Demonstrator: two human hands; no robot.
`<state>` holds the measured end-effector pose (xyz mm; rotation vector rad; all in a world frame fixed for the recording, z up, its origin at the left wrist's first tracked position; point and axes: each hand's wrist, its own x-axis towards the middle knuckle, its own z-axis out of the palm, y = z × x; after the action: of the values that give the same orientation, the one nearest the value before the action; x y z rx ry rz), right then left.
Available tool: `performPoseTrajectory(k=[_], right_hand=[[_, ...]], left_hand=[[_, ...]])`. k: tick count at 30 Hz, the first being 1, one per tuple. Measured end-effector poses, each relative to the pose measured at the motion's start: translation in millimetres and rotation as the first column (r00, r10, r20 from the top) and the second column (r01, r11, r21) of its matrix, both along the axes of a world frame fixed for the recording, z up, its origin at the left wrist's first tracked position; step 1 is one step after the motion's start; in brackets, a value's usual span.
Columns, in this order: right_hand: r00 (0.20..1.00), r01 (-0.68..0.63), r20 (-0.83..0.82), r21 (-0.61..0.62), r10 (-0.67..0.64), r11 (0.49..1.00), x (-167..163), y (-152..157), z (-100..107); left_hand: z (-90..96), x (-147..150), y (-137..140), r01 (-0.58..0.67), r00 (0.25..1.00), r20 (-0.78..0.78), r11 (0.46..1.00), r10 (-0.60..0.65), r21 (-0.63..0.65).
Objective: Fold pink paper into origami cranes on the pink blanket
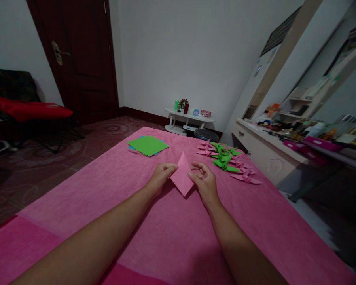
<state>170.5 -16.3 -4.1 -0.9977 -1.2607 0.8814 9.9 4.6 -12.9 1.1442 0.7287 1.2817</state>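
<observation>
A pink sheet of origami paper (182,178), folded into a long diamond, is between my two hands above the pink cloth. My left hand (162,174) pinches its left corner between thumb and fingers. At the right corner, my right hand (205,180) has its thumb on the paper's face, with the fingers curled behind and beside it. Right of my hands lie several folded paper cranes, green ones (223,160) and pink ones (247,176). A stack of square paper (148,145) rests at the far left, green on top with blue edges showing beneath.
The pink cloth (106,190) covers the surface under my hands. Beyond its far edge stands a low white table (190,114) with small items. To the right is a cluttered dresser (264,138); to the left, a red-covered chair (29,109) near a dark door (77,59).
</observation>
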Motion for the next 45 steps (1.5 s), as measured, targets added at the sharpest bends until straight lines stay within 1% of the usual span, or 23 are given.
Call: performPoseTrajectory(k=[6,8,10,12,13,15,16,17,19,22,25,27,30,33,36,38,39,42,45], right_hand=[[0.999,0.0,-0.043,-0.01,0.0,1.0,0.5,1.3,-2.0],[0.997,-0.017,-0.075,-0.041,0.014,0.999,0.5,2.4,-2.1],[0.995,-0.009,-0.095,-0.062,0.003,0.998,2.4,4.3,-1.9],[0.995,0.061,-0.082,-0.05,-0.065,0.997,6.4,6.5,-0.8],[0.992,0.113,-0.06,-0.03,-0.114,0.993,9.0,7.3,0.1],[0.979,0.203,-0.001,0.024,-0.203,0.979,13.5,7.9,2.7],[0.975,0.22,0.026,0.048,-0.222,0.974,15.0,7.7,4.1],[0.976,0.211,0.046,0.059,-0.214,0.976,15.5,7.2,5.3],[0.989,0.144,0.038,0.044,-0.145,0.989,13.8,5.9,6.6],[0.997,0.027,-0.073,-0.021,-0.028,0.999,7.6,5.1,5.0],[0.986,-0.03,-0.166,-0.057,0.02,0.998,4.8,6.4,1.5],[0.981,-0.028,-0.194,-0.054,0.017,0.998,6.6,7.7,0.0],[0.981,0.006,-0.194,-0.045,-0.015,0.999,11.1,9.0,-0.6],[0.984,0.0,-0.175,-0.078,-0.014,0.997,12.2,8.2,-0.2],[0.988,-0.092,-0.139,-0.183,0.067,0.979,7.2,4.0,0.3],[0.981,-0.151,-0.153,-0.247,0.115,0.957,1.4,-0.1,0.8],[0.977,-0.161,-0.176,-0.262,0.117,0.951,-1.8,-2.1,1.2],[0.97,-0.174,-0.211,-0.264,0.12,0.949,-10.7,-6.2,3.6],[0.958,-0.258,-0.195,-0.254,0.212,0.932,-14.7,-5.0,7.9]], left_hand=[[0.6,-1.1,1.4,-0.066,0.998,0.008,0.998,0.066,-0.002],[2.5,-1.1,-0.3,-0.036,0.999,0.018,0.999,0.036,-0.006],[3.7,-0.6,-2.4,0.023,0.999,0.034,1.0,-0.023,-0.013],[3.9,0.7,-3.7,0.056,0.998,0.038,0.998,-0.055,-0.03],[3.7,1.8,-3.8,0.047,0.998,0.037,0.998,-0.046,-0.037],[3.3,4.1,-2.9,-0.025,0.999,0.033,0.998,0.027,-0.049],[3.2,5.2,-2.2,-0.078,0.996,0.035,0.995,0.08,-0.056],[3.3,6.1,-1.5,-0.131,0.99,0.042,0.989,0.133,-0.065],[4.2,6.7,-0.4,-0.212,0.975,0.059,0.975,0.216,-0.072],[6.6,5.6,-0.7,-0.247,0.964,0.094,0.968,0.249,-0.039],[8.9,4.3,-2.3,-0.225,0.968,0.11,0.974,0.223,0.0],[9.4,4.3,-3.2,-0.199,0.974,0.111,0.98,0.197,0.013],[7.7,4.5,-2.8,-0.184,0.976,0.125,0.983,0.18,0.021],[5.0,4.1,-0.5,-0.214,0.97,0.128,0.976,0.208,0.035],[5.1,3.9,0.8,-0.236,0.961,0.148,0.972,0.233,0.0],[7.1,4.7,-0.4,-0.23,0.954,0.194,0.973,0.23,-0.023],[8.3,5.4,-1.4,-0.22,0.952,0.21,0.975,0.22,-0.025],[10.6,6.9,-3.3,-0.184,0.963,0.201,0.983,0.18,0.004],[13.7,3.9,-0.7,-0.147,0.986,0.095,0.986,0.139,0.08]])
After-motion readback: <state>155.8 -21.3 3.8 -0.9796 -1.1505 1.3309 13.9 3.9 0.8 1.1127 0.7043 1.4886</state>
